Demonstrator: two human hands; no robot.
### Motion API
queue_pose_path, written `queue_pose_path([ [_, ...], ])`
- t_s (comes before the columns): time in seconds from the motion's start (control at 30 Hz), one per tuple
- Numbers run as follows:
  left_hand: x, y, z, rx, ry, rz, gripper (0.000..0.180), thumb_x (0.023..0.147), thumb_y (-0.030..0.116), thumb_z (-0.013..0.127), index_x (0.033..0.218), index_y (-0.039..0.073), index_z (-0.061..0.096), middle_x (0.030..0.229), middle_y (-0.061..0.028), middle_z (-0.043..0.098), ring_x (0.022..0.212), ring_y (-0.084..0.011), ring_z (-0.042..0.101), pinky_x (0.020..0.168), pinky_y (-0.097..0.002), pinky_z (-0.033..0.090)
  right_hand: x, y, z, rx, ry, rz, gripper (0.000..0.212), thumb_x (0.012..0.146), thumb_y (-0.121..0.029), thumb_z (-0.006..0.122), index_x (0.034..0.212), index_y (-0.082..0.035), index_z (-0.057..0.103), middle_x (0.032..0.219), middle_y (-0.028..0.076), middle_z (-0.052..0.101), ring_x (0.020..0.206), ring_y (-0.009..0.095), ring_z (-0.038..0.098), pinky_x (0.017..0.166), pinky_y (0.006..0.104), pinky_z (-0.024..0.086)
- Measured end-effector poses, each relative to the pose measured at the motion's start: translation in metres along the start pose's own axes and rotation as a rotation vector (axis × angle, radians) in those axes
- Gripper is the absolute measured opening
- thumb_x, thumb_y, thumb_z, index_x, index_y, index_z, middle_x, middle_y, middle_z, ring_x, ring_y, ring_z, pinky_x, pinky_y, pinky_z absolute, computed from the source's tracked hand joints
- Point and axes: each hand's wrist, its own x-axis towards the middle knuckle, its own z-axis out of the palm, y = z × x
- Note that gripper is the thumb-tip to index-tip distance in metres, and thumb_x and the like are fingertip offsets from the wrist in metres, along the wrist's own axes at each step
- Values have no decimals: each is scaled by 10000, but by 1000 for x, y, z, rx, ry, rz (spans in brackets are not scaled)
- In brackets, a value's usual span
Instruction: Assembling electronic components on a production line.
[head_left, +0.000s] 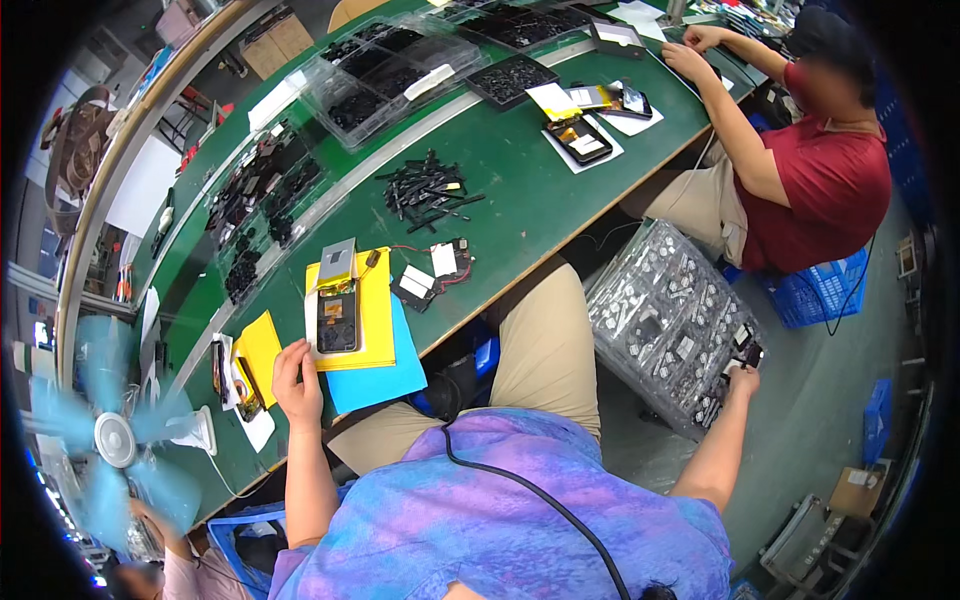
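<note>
Lying open, the phone [338, 325] isn't covered yet; right hand [742, 380] seemingly pinches 1 part [745, 347]; left hand's [298, 385] grip: can't tell.

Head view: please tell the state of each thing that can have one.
Phone on yellow sheets: opened, insides showing
Blue sheet: partly covered
Fan: turning, blurred
Black strips: loosely heaped
Clear tray by right hand: filled with small parts
Left hand: partly curled

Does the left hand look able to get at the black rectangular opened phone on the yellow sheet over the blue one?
Probably yes: the left hand is close to the lower left corner of the black rectangular opened phone, and nothing visible stands between them.
</note>
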Motion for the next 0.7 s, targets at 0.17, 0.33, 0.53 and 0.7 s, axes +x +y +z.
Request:
queue_pose_path([
  [0.17, 12, 7, -6, 2, -7, 7, 147, 941, 30, 611, 1033, -23, 714, 1092, -161, 716, 1038, -303, 680, 938, -376, 512, -113, -173, 11, 358, -26, -469, 437, 828, -51, 729, 1243, 34, 621, 1207, 147, 685, 1090, 250, 660, 948, 369, 515],
  [0.33, 8, 2, -3, -27, 0, 29, 143, 937, 27, 619, 1030, -22, 715, 1078, -164, 719, 1035, -305, 681, 935, -378, 514, -330, -377, 61, 650, -941, -723, 480, 854, -14, 712, 1313, -13, 571, 1203, 114, 650, 1116, 218, 629, 991, 368, 513],
  [0.53, 2, 5, -7, -26, 36, -42, 155, 951, 57, 617, 1034, -25, 720, 1085, -160, 720, 1040, -301, 678, 950, -381, 510, -451, -452, 113, 347, -1250, -935, 477, 824, -157, 777, 1243, 8, 619, 1144, 187, 710, 1072, 287, 698, 949, 368, 538],
  [0.7, 7, 0, 2, -43, 10, -12, 149, 952, 36, 615, 1039, -26, 718, 1094, -157, 717, 1045, -289, 672, 955, -369, 505, -408, -423, 115, 539, -714, -1118, 378, 827, -169, 797, 1174, -61, 694, 1146, 106, 665, 1020, 232, 663, 852, 346, 542],
])
